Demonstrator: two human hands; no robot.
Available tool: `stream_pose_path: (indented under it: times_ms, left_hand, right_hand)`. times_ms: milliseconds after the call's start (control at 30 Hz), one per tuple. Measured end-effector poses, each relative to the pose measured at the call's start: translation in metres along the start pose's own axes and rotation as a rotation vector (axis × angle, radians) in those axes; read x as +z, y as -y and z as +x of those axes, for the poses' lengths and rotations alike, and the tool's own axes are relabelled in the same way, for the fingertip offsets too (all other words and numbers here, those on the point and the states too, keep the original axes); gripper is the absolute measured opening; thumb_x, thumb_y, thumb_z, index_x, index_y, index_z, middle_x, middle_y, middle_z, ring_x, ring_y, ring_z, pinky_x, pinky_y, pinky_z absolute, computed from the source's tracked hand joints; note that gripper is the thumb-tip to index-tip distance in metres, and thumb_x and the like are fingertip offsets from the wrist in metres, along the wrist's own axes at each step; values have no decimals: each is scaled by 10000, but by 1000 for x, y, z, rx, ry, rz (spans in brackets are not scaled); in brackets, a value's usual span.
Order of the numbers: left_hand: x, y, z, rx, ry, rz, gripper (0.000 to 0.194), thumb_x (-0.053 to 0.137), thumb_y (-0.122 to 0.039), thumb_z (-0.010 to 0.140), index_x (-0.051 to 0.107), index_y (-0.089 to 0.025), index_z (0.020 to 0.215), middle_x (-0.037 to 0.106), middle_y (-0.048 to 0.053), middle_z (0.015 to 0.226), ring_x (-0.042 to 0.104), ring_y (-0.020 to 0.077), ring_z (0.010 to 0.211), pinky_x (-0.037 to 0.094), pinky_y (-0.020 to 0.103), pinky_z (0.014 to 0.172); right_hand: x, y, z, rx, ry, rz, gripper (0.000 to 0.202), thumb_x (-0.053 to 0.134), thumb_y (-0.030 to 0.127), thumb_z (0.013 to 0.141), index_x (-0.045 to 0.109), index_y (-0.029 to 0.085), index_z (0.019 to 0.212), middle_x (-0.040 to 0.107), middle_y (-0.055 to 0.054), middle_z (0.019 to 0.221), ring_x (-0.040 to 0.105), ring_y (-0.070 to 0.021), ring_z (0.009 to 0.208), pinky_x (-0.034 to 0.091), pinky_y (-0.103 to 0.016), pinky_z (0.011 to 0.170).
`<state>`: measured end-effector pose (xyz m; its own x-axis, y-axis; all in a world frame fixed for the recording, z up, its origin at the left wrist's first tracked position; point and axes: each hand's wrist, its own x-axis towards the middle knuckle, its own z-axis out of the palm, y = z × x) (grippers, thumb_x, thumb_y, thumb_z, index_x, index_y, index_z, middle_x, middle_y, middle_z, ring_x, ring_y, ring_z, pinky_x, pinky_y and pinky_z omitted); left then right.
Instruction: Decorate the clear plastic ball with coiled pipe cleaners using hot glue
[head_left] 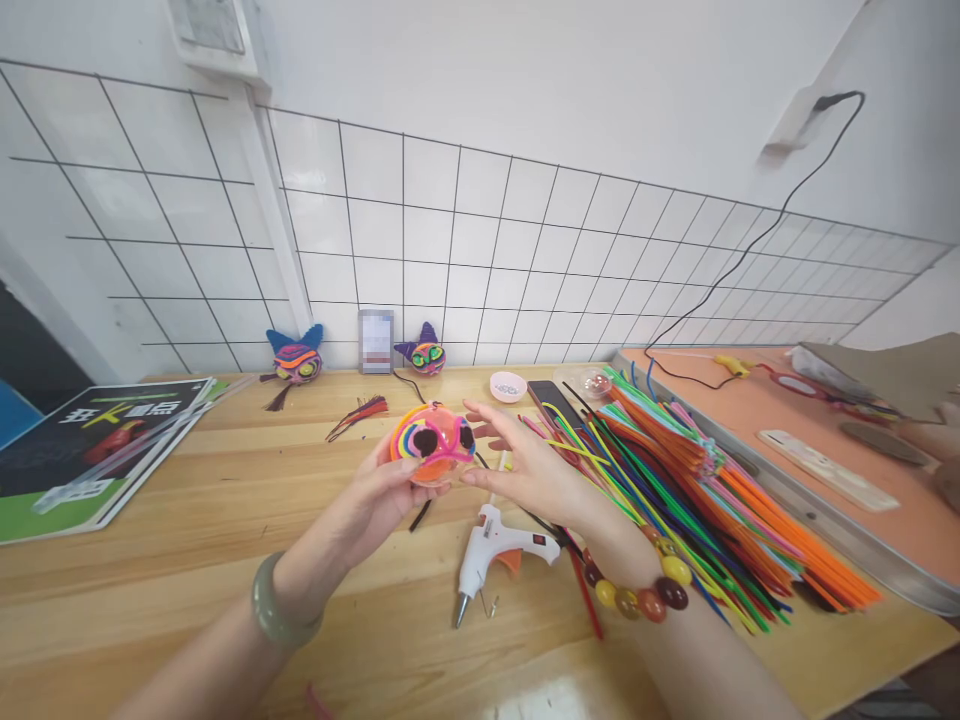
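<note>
1 round ornament (433, 444), 2 eared figures (298, 362), 1 glue gun (484, 550), 1 bangle (271, 605), 1 beaded bracelet (651, 604).

Beside the white glue gun (484, 552) with its orange trigger (510, 562), the ball (433, 445) shows pink, orange and rainbow bands round black spots, on a pale wood-grained counter (247, 480).

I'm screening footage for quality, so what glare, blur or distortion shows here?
Head view: bright glare on the tabletop at the bottom edge; wide-angle stretch skews the wall grid; the small upright panel is pixelated; the brown sheet at far right looks soft.
</note>
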<state>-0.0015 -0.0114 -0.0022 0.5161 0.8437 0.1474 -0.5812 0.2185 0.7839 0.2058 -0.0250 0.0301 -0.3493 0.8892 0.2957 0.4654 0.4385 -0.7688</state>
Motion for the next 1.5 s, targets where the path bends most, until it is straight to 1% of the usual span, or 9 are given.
stream_pose_path:
  times_ms: [267, 467, 867, 1000, 1067, 1133, 1267, 1367, 1500]
  left_hand:
    - [4, 3, -1, 1, 70, 23, 418, 654, -208, 812, 586, -233, 1224, 660, 82, 1184, 625, 229, 1033, 522, 337, 853]
    - [4, 6, -2, 1, 65, 48, 451, 691, -231, 789, 581, -246, 1226, 651, 79, 1203, 614, 234, 1066, 504, 330, 878]
    - [-1, 8, 2, 45, -91, 175, 541, 749, -331, 730, 554, -236, 1225, 679, 104, 1138, 644, 276, 1012, 533, 342, 806]
    - [-6, 7, 6, 60, -174, 215, 641, 765, -337, 703, 507, -237, 1282, 639, 113, 1212, 632, 290, 1045, 521, 392, 860]
    - [-9, 8, 9, 86, -251, 286, 733, 800, -320, 654, 484, -227, 1309, 624, 118, 1235, 616, 300, 1077, 489, 425, 919]
    - [-11, 10, 11, 124, -332, 385, 817, 829, -301, 604, 463, -215, 1330, 611, 121, 1252, 580, 313, 1136, 433, 456, 992]
    - [-11, 14, 12, 177, -408, 546, 911, 846, -279, 561, 412, -203, 1359, 571, 132, 1294, 545, 313, 1187, 388, 457, 1037]
    - [-8, 16, 11, 197, -427, 598, 951, 851, -249, 542, 385, -213, 1370, 567, 128, 1292, 562, 302, 1172, 418, 426, 1014]
    - [-4, 13, 11, 222, -438, 638, 933, 852, -221, 531, 407, -222, 1351, 585, 112, 1263, 578, 294, 1151, 432, 402, 999]
  right_hand:
    - [4, 10, -1, -29, 51, -57, 795, 748, 389, 762, 328, 308, 1432, 425, -47, 1453, 387, -239, 1340, 333, -444, 1109]
    - [7, 13, 0, -10, 27, -65, 804, 772, 381, 728, 359, 271, 1409, 451, -68, 1427, 407, -257, 1324, 333, -466, 1104]
    - [24, 7, 2, -44, 44, 89, 811, 733, 393, 768, 299, 280, 1444, 398, -72, 1465, 416, -239, 1318, 387, -401, 1073]
    - [9, -10, 8, 25, 109, 97, 746, 670, 341, 826, 283, 266, 1459, 445, -94, 1434, 552, -208, 1187, 508, -340, 930]
    - [-9, -29, 13, 107, 35, -78, 583, 612, 275, 860, 401, 247, 1403, 546, -87, 1339, 624, -178, 1064, 530, -311, 867]
    - [-29, -52, 16, 163, -46, -167, 471, 566, 189, 869, 498, 195, 1335, 607, -112, 1252, 627, -197, 1043, 481, -367, 937]
    - [-58, -85, 16, 258, -88, -299, 414, 533, 131, 852, 566, 121, 1265, 687, -134, 1041, 649, -227, 909, 486, -396, 873]
    - [-60, -88, 15, 268, -44, -354, 378, 575, 119, 819, 621, 110, 1194, 693, -134, 1033, 645, -233, 899, 482, -367, 855]
    - [-52, -76, 18, 212, 25, -361, 439, 579, 118, 832, 580, 176, 1267, 661, -93, 1178, 616, -225, 1033, 451, -347, 930]
